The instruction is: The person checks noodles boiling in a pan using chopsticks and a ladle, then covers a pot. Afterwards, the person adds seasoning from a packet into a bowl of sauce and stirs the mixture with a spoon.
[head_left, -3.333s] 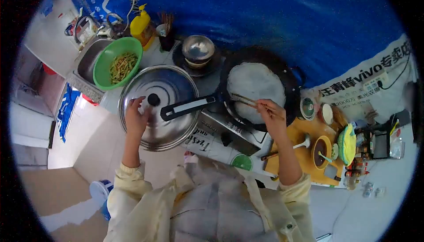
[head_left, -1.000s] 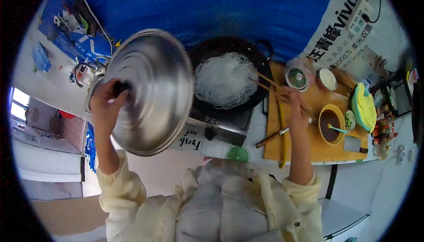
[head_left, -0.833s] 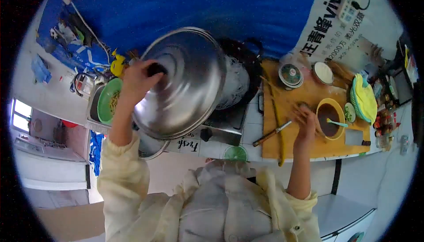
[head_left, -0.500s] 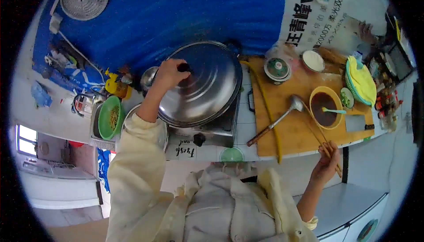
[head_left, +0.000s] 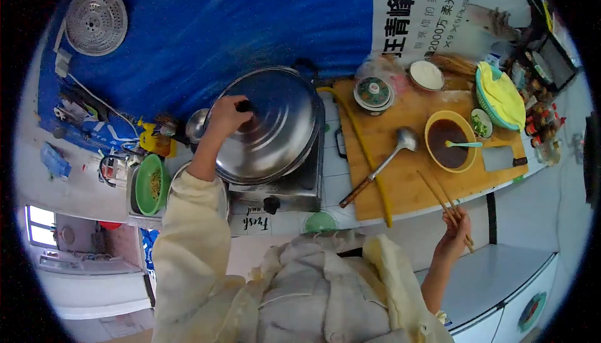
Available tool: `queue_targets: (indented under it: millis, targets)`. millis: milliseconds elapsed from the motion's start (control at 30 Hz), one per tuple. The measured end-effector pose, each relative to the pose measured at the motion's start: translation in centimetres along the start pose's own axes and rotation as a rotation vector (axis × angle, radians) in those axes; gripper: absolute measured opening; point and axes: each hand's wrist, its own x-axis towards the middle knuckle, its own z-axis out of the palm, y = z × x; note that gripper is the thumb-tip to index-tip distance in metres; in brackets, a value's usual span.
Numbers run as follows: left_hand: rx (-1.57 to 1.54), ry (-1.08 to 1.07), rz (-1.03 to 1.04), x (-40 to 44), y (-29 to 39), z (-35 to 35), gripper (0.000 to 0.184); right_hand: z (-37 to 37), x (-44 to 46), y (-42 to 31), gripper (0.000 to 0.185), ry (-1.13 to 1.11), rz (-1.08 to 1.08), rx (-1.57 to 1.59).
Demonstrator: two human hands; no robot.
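- The lid (head_left: 269, 139) is found over the wok (head_left: 320, 114), on the stove (head_left: 300, 192) at the left part of the bench (head_left: 333, 180); whether it is seated evenly all round cannot be told.
- The lid is round, so no long axis is presented; its domed side is turned up, and its knob (head_left: 246, 107) is set on top.
- The knob is gripped by the fingers of the left hand (head_left: 226, 116), closed about it, with the forearm reached forward.
- The chopsticks (head_left: 436, 196) are held in the closed fingers of the right hand (head_left: 456, 227), at the front edge of the cutting board (head_left: 400, 199).
- Their long axis is slanted: the tips are pointed forward and to the left, slightly parted, and the rear ends are projected behind the hand.
- The ladle (head_left: 405, 139) is laid on the board, its scoop near the yellow bowl (head_left: 452, 169) and its handle slanted toward the front left.
- Compared with one second ago, when the lid was held raised at the left and noodles were exposed, the noodles are now hidden by the lid.
- The chopsticks, then held beside the wok, have been shifted right and toward the body.
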Motion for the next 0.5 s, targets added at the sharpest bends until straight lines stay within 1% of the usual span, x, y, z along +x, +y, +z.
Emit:
queue_targets:
  millis: [67,100,133,167,200,233,267,300,333,367,433,500]
  targets:
    - [0.022,-0.07,-0.075,0.3,-0.7,0.4,0.053,-0.6,0.3,1.1,0.036,-0.021,-0.013,-0.072]
    - [0.005,-0.087,-0.062,0.0,-1.0,0.7,0.053,-0.2,0.2,1.4,0.034,-0.038,-0.029,-0.102]
    - [0.01,0.013,-0.037,-0.5,-1.2,0.8,0.056,0.0,-0.1,1.5,0.032,-0.052,-0.044,-0.222]
    - [0.015,0.12,-0.015,-1.1,-0.7,1.0,0.059,-1.3,0.3,3.7,0.028,-0.149,-0.105,-0.237]
    - [0.006,0.177,-0.007,-1.9,0.6,0.5,0.056,-0.6,-0.1,3.7,0.024,-0.187,-0.087,-0.369]
    - [-0.001,0.232,-0.001,-3.0,1.7,-0.2,0.053,-0.9,-0.1,4.6,0.018,-0.3,-0.101,-0.457]
    - [-0.064,0.308,0.06,-3.9,2.3,-0.3,0.046,-2.3,0.4,7.8,0.017,-0.416,-0.309,-0.625]
    - [-0.129,0.382,0.122,-4.9,2.8,-0.4,0.039,-0.7,-0.2,6.1,0.024,-0.485,-0.316,-0.882]
    - [-0.149,0.414,0.141,-6.4,4.3,-1.0,0.034,-1.2,0.2,6.9,0.035,-0.653,-0.461,-1.028]
    - [-0.17,0.444,0.16,-8.2,6.0,-1.5,0.029,-1.1,0.5,7.4,0.037,-0.749,-0.201,-1.03]
    - [-0.24,0.486,0.213,-11.5,8.1,-1.3,0.022,-0.9,1.5,8.7,0.039,-0.937,-0.005,-1.003]
    - [-0.218,0.451,0.189,-14.7,9.2,0.1,0.018,-0.8,3.2,10.3,0.039,-1.021,-0.07,-1.005]
